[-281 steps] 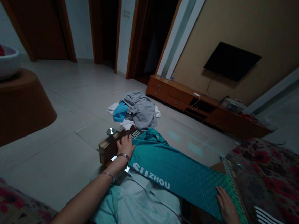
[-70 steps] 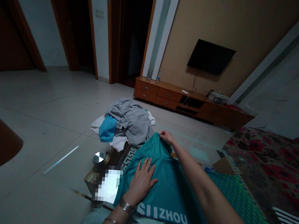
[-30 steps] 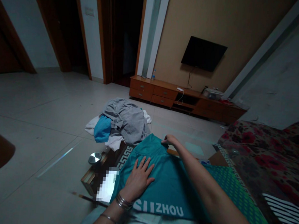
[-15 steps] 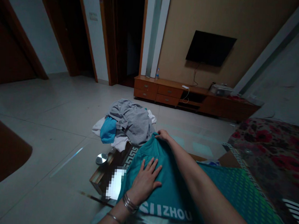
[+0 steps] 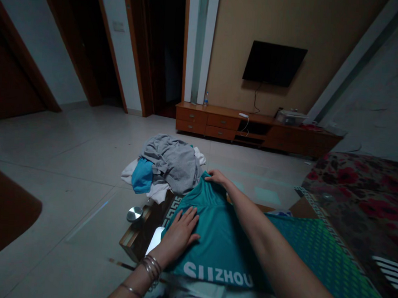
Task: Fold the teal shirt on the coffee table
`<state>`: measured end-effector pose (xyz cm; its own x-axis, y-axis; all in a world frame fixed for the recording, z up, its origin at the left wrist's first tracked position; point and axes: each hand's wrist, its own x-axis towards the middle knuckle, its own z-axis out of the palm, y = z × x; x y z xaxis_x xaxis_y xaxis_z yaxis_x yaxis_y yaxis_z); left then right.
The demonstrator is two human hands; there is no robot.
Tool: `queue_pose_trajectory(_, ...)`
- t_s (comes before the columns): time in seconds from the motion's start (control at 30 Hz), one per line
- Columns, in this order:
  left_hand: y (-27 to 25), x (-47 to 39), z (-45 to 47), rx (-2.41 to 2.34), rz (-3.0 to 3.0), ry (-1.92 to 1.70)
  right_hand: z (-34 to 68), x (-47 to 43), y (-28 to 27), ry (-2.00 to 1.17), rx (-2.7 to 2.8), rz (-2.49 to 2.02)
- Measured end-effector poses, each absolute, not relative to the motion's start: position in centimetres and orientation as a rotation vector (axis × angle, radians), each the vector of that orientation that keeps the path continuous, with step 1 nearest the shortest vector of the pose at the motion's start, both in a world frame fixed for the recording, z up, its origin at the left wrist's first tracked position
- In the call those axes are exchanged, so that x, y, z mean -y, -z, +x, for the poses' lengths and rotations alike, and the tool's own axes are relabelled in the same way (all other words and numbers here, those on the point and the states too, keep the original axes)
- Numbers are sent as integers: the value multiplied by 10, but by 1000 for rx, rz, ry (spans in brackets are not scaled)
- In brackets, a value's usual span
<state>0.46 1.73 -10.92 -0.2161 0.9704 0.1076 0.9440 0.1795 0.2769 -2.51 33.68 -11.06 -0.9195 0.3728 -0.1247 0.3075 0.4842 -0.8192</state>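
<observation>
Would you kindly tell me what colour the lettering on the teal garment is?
The lettering on the garment is white, clearest in the head view.

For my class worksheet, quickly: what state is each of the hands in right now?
Left hand: open, resting palm-down on the teal garment.
Right hand: closed, pinching the far edge of that same garment.

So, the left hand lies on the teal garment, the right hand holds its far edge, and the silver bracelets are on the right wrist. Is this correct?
Not quite: the silver bracelets are on the left wrist, as the head view shows. The left hand does lie on the teal garment, and the right hand holds its far edge.
</observation>
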Motion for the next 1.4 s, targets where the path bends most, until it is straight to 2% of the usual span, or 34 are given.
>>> queue_pose_trajectory(0.2,114,-35,-16,-2176,1824,-641,-4,-327,72,-1608,2561,-466)
queue_pose_trajectory(0.4,111,-31,-28,-2245,1831,-522,36,-300,26,-1643,2513,-245)
queue_pose_trajectory(0.6,115,-13,-22,-2323,1864,-329,100,-246,13,-1281,2604,31)
queue_pose_trajectory(0.73,120,-2,-21,-2387,1941,-288,153,-200,38,-866,2769,298)
queue_pose_trajectory(0.83,121,5,-20,-2386,1998,-322,187,-170,64,-574,2942,340)
queue_pose_trajectory(0.93,119,13,-19,-2418,1988,-341,214,-152,79,-604,3046,353)
queue_pose_trajectory(1.03,114,21,-19,-2484,1940,-374,233,-156,80,-887,2948,217)
queue_pose_trajectory(1.13,107,22,-20,-2598,1843,-436,239,-183,82,-1056,2730,-193)
queue_pose_trajectory(1.27,102,7,-22,-2759,1693,-520,222,-227,99,-975,2537,-825)
queue_pose_trajectory(1.4,103,-13,-21,-2679,1787,-541,192,-244,116,-980,2466,-1073)
